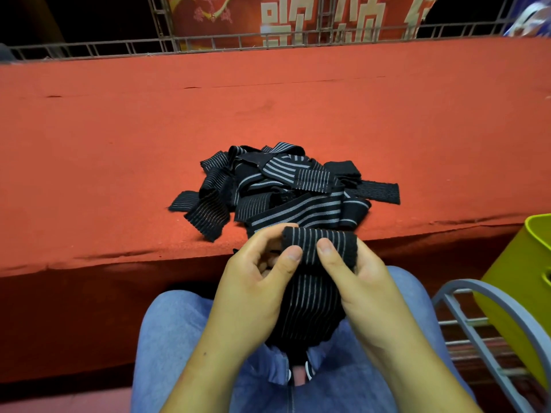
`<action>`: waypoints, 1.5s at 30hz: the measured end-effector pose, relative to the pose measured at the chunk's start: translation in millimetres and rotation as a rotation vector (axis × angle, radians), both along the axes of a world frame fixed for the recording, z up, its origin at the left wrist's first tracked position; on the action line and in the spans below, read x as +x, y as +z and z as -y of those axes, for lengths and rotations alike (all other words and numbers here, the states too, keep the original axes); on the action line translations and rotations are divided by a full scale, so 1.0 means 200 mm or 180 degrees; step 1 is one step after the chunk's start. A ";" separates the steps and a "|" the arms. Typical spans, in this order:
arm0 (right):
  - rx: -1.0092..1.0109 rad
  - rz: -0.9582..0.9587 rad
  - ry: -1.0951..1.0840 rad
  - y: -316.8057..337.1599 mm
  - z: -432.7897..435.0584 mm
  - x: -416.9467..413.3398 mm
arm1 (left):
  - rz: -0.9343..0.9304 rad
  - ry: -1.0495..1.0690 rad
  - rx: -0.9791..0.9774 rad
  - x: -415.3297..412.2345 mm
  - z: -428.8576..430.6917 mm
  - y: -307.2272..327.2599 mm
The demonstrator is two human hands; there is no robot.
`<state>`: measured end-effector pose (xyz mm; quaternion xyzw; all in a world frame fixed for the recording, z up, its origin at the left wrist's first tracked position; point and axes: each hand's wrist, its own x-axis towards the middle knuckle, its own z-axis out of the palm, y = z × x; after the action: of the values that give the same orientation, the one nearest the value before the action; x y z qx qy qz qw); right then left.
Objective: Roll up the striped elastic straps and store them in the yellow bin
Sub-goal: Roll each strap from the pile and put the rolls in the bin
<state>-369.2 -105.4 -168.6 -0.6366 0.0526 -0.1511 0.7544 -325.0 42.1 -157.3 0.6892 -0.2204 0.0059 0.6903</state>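
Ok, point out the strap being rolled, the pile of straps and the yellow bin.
strap being rolled (310, 237), head view, rolled top end
pile of straps (298, 204), head view, heap's middle
yellow bin (518, 272), head view, side wall

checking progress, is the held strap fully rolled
Partly rolled: striped strap curls at top between left hand and right hand; rest hangs flat.

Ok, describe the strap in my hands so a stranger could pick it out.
On the wide red cloth-covered table, a heap of black grey-striped elastic straps lies near the front edge. Just before it, above a blue-jeaned lap, the left hand and right hand pinch one such strap. It alone is off the table, top end rolled, the rest hanging down.
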 end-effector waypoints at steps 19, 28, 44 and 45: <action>0.0430 -0.0396 0.0257 0.01 -0.01 -0.01 | 0.0220 0.0032 0.0003 -0.01 -0.02 0.01; 0.0214 -0.0245 -0.0010 -0.01 0.01 -0.02 | -0.0142 -0.0223 -0.0015 -0.05 -0.01 0.03; -0.0442 -0.0113 0.0051 0.00 -0.04 -0.04 | -0.0270 -0.0272 0.0829 -0.04 -0.02 -0.02; -0.0461 -0.0106 0.0029 0.00 -0.03 -0.04 | -0.0287 -0.0314 0.0841 -0.04 -0.02 -0.02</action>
<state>-377.1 -99.5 -168.2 -0.6922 0.0511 -0.1404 0.7060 -332.7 46.4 -161.2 0.7619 -0.2217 -0.0880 0.6022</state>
